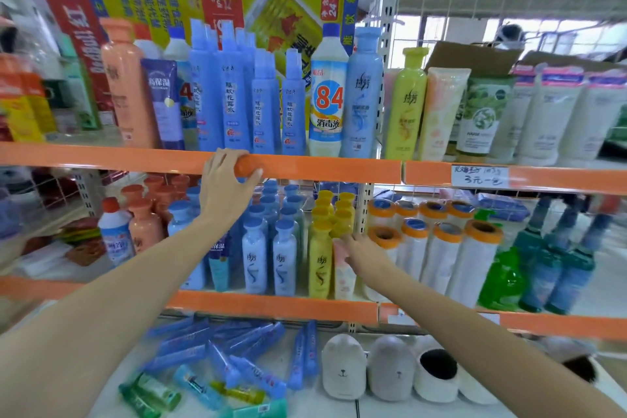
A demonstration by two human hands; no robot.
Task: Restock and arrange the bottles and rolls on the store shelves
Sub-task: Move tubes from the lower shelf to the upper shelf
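A store aisle fills the view: white metal shelving with orange front rails, stacked three tiers deep with toiletries, and flattened printed cartons standing behind the top row.

On the upper shelf stand an orange shampoo bottle, a row of tall blue spray bottles, a white "84" disinfectant bottle, a pale blue shampoo bottle and, past the upright, a yellow-green bottle beside several squeeze tubes.

The left hand is raised to the upper rail, fingers curled round an orange bottle cap that sits right against the rail; the bottle beneath is hidden by the hand and forearm.

On the middle shelf are blue-capped bottles, yellow bottles and, to the right, plastic-wrapped rolls with orange cores, then green and teal bottles. The right hand reaches in between the yellow bottles and the rolls, touching a pale pink tube; its fingers are largely hidden behind the tube, so I cannot tell whether it grips or merely presses.

The bottom shelf holds loose blue tubes lying flat and small white bear-faced containers.
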